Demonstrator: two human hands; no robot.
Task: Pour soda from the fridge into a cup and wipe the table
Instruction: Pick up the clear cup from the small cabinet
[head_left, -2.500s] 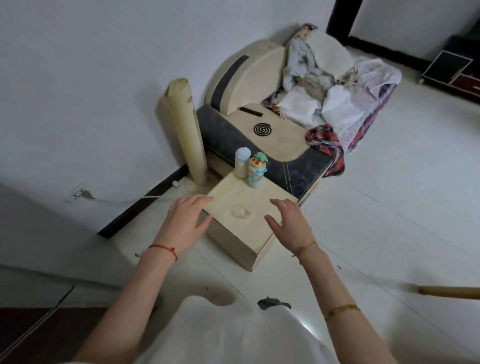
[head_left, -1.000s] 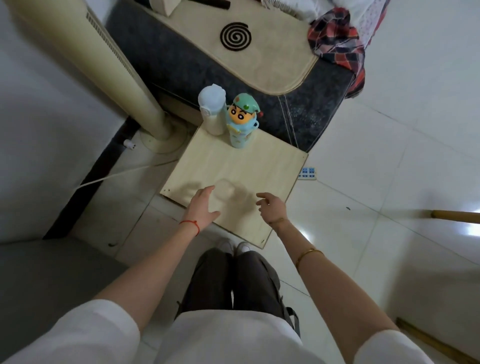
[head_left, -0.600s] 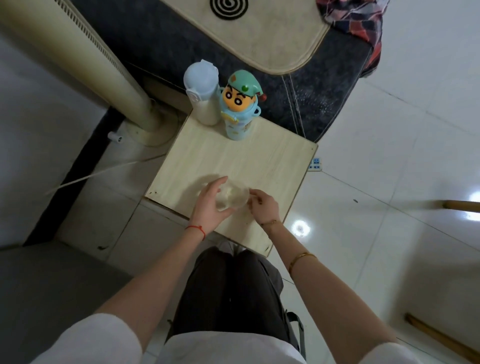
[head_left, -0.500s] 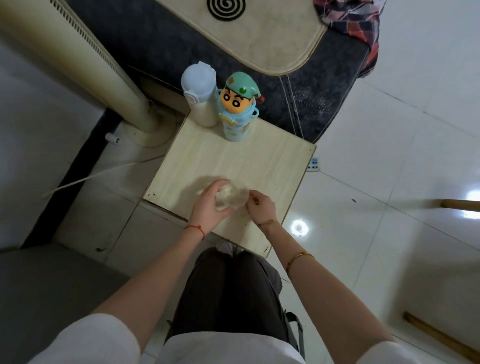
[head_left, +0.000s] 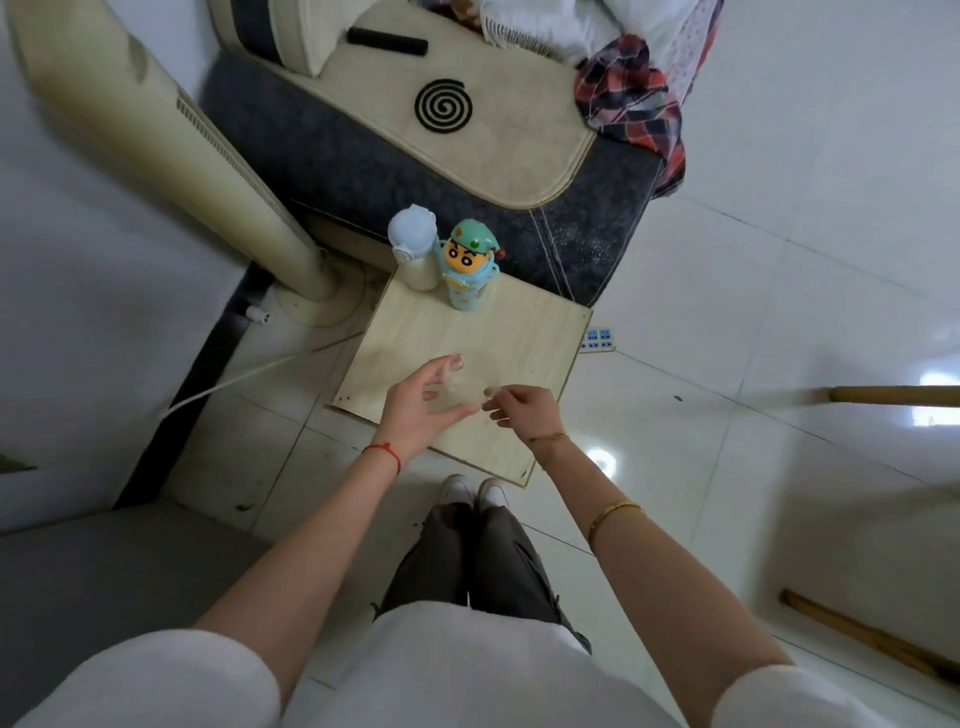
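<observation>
Both hands have lifted the clear cup (head_left: 457, 392) off the table (head_left: 524, 332); left hand (head_left: 415, 410) fingers curl around it, right hand (head_left: 524, 410) pinches the rim. Looks light, flimsy plastic, so hold the sides gently.

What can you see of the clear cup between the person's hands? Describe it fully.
The clear cup is small, transparent and looks like thin plastic; the wooden table shows through it, so its outline is faint. It appears empty. It sits over the table's near half. The left hand curls round its left side, and the right hand pinches its right rim. Whether it is lifted cannot be told.
</observation>
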